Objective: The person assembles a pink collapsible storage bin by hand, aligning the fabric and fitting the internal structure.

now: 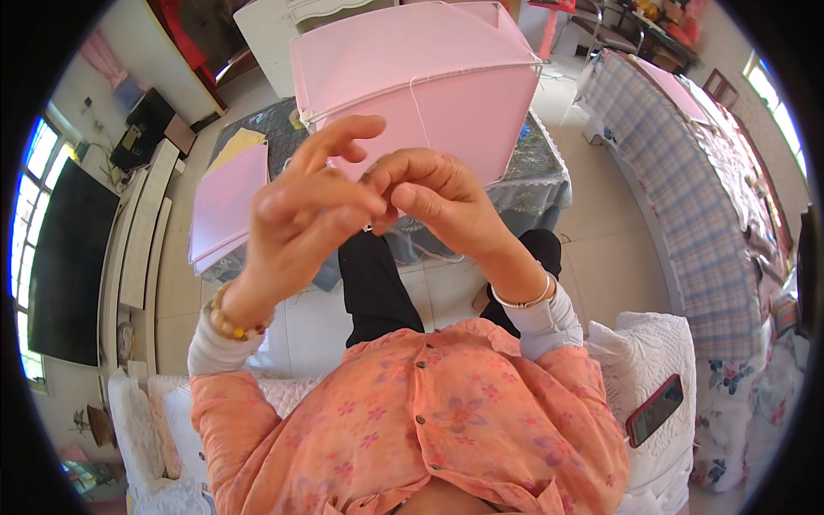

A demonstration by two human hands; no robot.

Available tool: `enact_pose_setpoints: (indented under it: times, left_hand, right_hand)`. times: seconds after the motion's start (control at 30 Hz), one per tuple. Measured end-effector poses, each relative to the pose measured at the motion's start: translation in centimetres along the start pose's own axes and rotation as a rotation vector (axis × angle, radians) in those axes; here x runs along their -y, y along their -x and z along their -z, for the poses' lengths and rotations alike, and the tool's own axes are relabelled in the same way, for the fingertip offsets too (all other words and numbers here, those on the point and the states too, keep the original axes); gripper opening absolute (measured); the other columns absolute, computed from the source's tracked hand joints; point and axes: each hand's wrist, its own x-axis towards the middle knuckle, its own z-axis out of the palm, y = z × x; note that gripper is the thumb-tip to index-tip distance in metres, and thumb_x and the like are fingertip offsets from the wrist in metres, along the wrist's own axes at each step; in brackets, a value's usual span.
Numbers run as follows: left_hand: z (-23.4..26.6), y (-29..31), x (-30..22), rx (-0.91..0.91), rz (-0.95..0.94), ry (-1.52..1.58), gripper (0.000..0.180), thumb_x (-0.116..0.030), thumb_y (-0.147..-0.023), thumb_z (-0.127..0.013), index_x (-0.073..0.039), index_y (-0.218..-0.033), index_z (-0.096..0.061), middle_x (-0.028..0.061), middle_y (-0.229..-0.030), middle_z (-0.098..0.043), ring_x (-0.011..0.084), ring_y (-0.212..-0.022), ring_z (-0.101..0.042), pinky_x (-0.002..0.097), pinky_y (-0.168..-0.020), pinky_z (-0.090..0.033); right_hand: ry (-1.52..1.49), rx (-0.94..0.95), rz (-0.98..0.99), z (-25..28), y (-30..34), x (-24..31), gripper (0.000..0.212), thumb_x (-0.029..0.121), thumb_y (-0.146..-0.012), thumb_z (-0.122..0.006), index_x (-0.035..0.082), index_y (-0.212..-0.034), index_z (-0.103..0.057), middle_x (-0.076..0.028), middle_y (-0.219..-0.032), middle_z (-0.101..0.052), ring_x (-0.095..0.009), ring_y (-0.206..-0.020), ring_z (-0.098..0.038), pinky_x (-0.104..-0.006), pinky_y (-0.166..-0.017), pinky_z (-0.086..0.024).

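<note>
My left hand [313, 202] and my right hand [442, 197] are raised in front of me, their fingertips meeting. The thumb and a finger of my left hand are pressed together, while its upper fingers stand curled and apart; part of this hand is blurred. My right hand's fingers are bent inward in a pinch. What lies between the fingertips is too small and hidden to make out. Just beyond stands a large pink box-like piece [403, 103] with white-edged seams. From its upper edge a white thread [421, 112] hangs down and passes behind my right hand.
The pink piece rests on a table with a patterned cloth [549, 184]. Flat pink panels [227, 206] lie on its left. A phone [655, 410] lies on the white quilted seat at my right. A plaid-covered bed or couch [661, 206] stands far right, a television [73, 266] left.
</note>
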Motion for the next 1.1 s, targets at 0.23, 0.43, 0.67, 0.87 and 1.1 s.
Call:
enact_pose_setpoints:
  times: [0.23,0.43,0.67,0.87,1.1]
  left_hand:
    - [-3.2,-0.3,5.9,-0.046,0.238,0.41,0.012,-0.006,-0.092,-0.059,-0.003,-0.098,-0.069,0.0137,-0.127,-0.055,0.0169,-0.105,-0.055,0.0308,-0.088,-0.047]
    - [0.1,-4.9,9.8,-0.113,0.014,-0.584,0.028,-0.012,-0.085,-0.066,-0.002,-0.111,-0.063,0.0107,-0.117,-0.061,0.0241,-0.101,-0.059,0.0351,-0.086,-0.048]
    - [1.5,-7.6,12.9,-0.005,-0.175,-1.11,0.028,-0.014,-0.081,-0.066,-0.007,-0.108,-0.065,0.0062,-0.108,-0.063,0.0275,-0.097,-0.057,0.0349,-0.081,-0.049]
    - [1.3,-7.5,13.5,-0.013,-0.17,-1.158,0.026,-0.013,-0.081,-0.066,-0.01,-0.107,-0.066,0.0021,-0.103,-0.064,0.0242,-0.089,-0.057,0.0356,-0.076,-0.05]
    - [1.1,-7.4,13.4,-0.031,-0.159,-1.161,0.026,-0.014,-0.081,-0.066,-0.011,-0.106,-0.067,0.0003,-0.103,-0.064,0.0238,-0.088,-0.056,0.0349,-0.075,-0.049]
  right_hand:
    - [-0.013,-0.161,-0.08,2.3,1.8,-1.2,0.009,0.013,-0.094,-0.058,0.004,-0.092,-0.057,-0.004,-0.074,-0.062,-0.008,-0.056,-0.056,-0.02,-0.048,-0.042]
    - [0.622,-0.574,-0.061,7.0,0.6,-2.3,0.005,0.004,-0.094,-0.049,0.003,-0.089,-0.049,0.001,-0.061,-0.048,-0.006,-0.049,-0.043,-0.0219,-0.046,-0.035]
    - [1.081,-0.596,0.139,11.4,-1.7,-5.1,0.014,0.003,-0.089,-0.052,0.0,-0.103,-0.055,-0.01,-0.057,-0.053,-0.021,-0.05,-0.053,-0.0327,-0.05,-0.042]
    - [1.169,-0.61,0.1,12.2,-2.0,-5.9,0.018,0.005,-0.089,-0.053,0.003,-0.106,-0.059,-0.012,-0.055,-0.054,-0.026,-0.048,-0.055,-0.0354,-0.049,-0.042]
    - [1.183,-0.621,0.143,12.4,-2.3,-6.4,0.02,0.003,-0.091,-0.051,0.004,-0.11,-0.058,-0.004,-0.054,-0.05,-0.01,-0.048,-0.046,-0.0266,-0.047,-0.037]
